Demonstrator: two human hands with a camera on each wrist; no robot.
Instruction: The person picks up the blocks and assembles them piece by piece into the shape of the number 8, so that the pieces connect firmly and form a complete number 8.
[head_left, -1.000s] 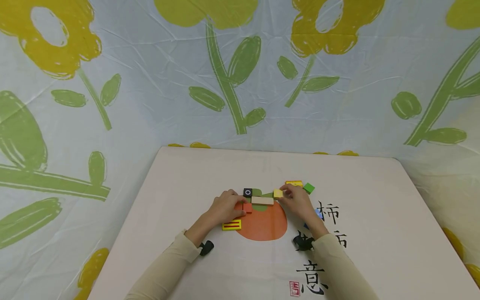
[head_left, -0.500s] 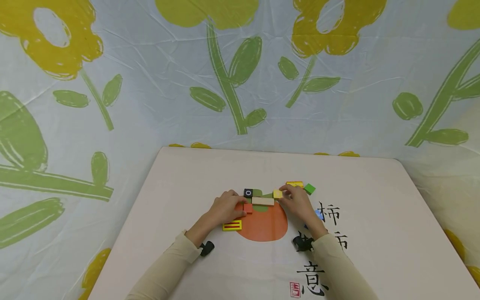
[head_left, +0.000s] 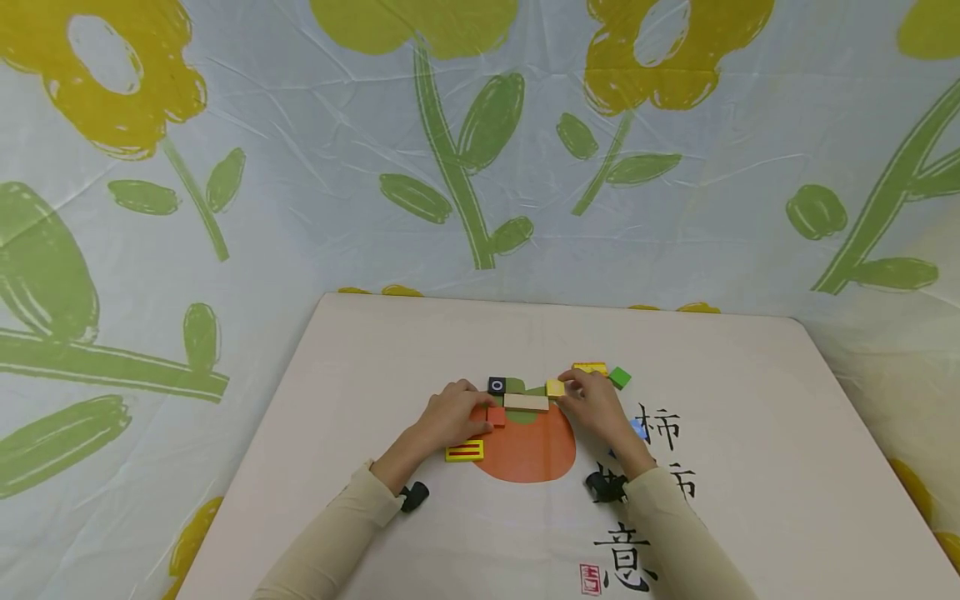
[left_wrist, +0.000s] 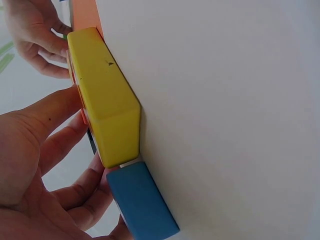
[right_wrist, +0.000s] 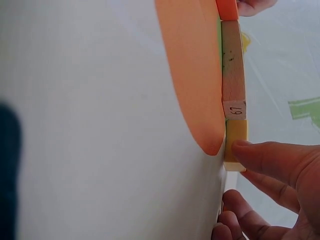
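My left hand holds a small orange-red block, thumb on the near side and fingers at the far side. Across from it, my right hand pinches a yellow block at the right end of a plain wooden block. In the right wrist view the yellow block sits end to end with the wooden block, which bears the number 67. A black block with a white ring lies beyond the left fingertips. Nearer than the left thumb lies a yellow block with red stripes.
The blocks lie over an orange persimmon print on the pale cloth. A blue block shows beside the left fingers. Beyond the right hand are a yellow block and a green block; a light-blue piece peeks past the right wrist.
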